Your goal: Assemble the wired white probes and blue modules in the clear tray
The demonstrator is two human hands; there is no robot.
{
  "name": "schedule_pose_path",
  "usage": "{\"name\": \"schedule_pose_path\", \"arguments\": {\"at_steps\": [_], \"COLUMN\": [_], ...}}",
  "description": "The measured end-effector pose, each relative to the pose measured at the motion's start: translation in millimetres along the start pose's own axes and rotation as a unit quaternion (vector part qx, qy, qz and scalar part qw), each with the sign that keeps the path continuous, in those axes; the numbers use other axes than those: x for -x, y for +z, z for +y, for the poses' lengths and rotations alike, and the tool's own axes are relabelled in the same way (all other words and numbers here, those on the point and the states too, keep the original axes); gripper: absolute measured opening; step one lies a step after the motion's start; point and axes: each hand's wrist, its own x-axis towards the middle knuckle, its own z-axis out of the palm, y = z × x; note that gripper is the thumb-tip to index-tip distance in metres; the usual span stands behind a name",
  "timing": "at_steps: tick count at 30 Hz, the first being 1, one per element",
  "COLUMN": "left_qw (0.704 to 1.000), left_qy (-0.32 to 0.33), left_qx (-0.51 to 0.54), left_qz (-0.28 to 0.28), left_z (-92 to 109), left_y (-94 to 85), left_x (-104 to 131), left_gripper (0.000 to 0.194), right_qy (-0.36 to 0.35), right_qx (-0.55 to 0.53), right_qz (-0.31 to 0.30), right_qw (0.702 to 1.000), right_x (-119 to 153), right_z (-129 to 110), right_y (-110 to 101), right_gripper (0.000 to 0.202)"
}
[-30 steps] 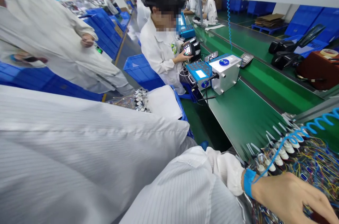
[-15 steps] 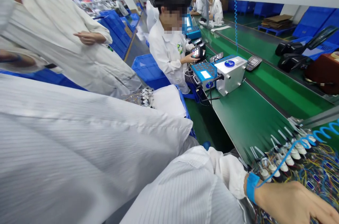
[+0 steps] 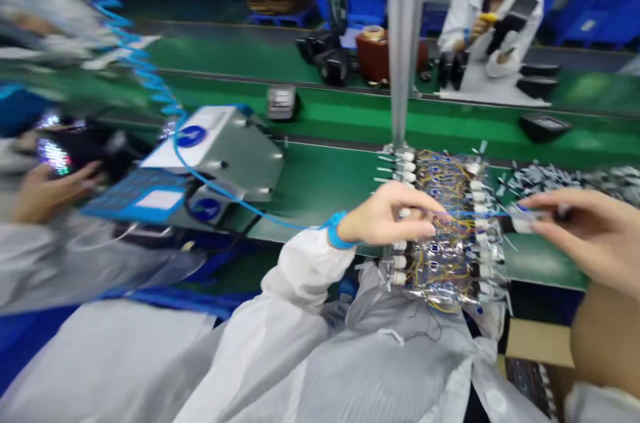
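My left hand (image 3: pixel 395 216), wearing a blue wrist strap (image 3: pixel 340 231), is over the left side of a mat of wired parts. Its fingers are bent together, and a pale bit shows between them; what it is I cannot make out. My right hand (image 3: pixel 595 229) pinches a small whitish wired part (image 3: pixel 524 217) between thumb and fingers. Thin wires (image 3: pixel 480 214) stretch between the two hands. Below lie rows of wired assemblies (image 3: pixel 435 266) with white cylindrical ends, yellow and blue wires and clear plastic. Motion blurs some detail.
A silver box (image 3: pixel 250 163) and a blue tester (image 3: pixel 130 199) stand left on the green bench (image 3: pixel 320 176). A blue coiled cord (image 3: pixel 145 69) runs to my strap. A metal post (image 3: pixel 397 43) rises behind the assemblies. Loose parts (image 3: pixel 545 179) lie right. Co-workers are nearby.
My view has swung right and down to the bench. My right hand has come into view pinching the whitish part. The left hand is now raised above the assemblies with its fingers bent.
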Motion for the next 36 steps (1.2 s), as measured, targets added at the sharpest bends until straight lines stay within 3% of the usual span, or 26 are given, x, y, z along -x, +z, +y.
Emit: {"name": "schedule_pose_path", "arguments": {"at_steps": [5, 7, 10, 13, 16, 20, 23, 26, 29, 32, 36], "left_qw": [0.994, 0.994, 0.988, 0.981, 0.941, 0.851, 0.831, 0.836, 0.838, 0.842, 0.867], "left_qy": [-0.037, -0.067, -0.148, -0.161, -0.162, -0.250, -0.255, -0.253, -0.258, -0.241, -0.217], "left_qx": [0.030, 0.046, 0.034, -0.111, -0.297, -0.457, -0.489, -0.482, -0.477, -0.480, -0.449], "left_qz": [0.094, 0.073, -0.006, -0.004, -0.010, -0.063, -0.073, -0.067, -0.059, -0.042, 0.004], "left_z": [-27.6, -42.9, -71.8, -103.9, -134.3, -166.4, -180.7, -187.8, -193.0, -198.0, -200.4], "left_y": [-2.5, -2.9, -4.2, 1.4, 19.8, 52.4, 60.6, 51.0, 45.9, 59.6, 74.4], "left_x": [-46.0, -61.3, -85.4, -117.7, -157.0, -197.3, -206.5, -204.6, -202.3, -203.1, -206.9], "left_gripper": [0.041, 0.047, 0.051, 0.036, 0.029, 0.049, 0.049, 0.040, 0.044, 0.049, 0.039], "right_qy": [0.038, 0.076, 0.131, 0.152, 0.149, 0.142, 0.141, 0.138, 0.134, 0.135, 0.129], "right_qx": [-0.052, -0.118, -0.223, -0.290, -0.299, -0.282, -0.284, -0.288, -0.299, -0.307, -0.319], "right_qz": [-0.006, 0.021, 0.066, 0.109, 0.157, 0.184, 0.186, 0.164, 0.140, 0.123, 0.126], "right_qw": [0.998, 0.990, 0.964, 0.939, 0.930, 0.931, 0.930, 0.933, 0.934, 0.934, 0.930], "right_x": [-32.0, -41.5, -50.4, -60.7, -73.8, -86.4, -89.6, -93.1, -100.4, -107.0, -108.3], "right_z": [48.2, 71.9, 101.9, 113.8, 113.5, 116.7, 121.3, 122.3, 120.9, 119.6, 120.0], "right_y": [10.5, 20.9, 32.4, 34.0, 29.3, 23.5, 23.8, 30.0, 40.1, 48.0, 49.9], "right_gripper": [0.021, 0.022, 0.020, 0.022, 0.021, 0.019, 0.019, 0.020, 0.022, 0.023, 0.022]}}
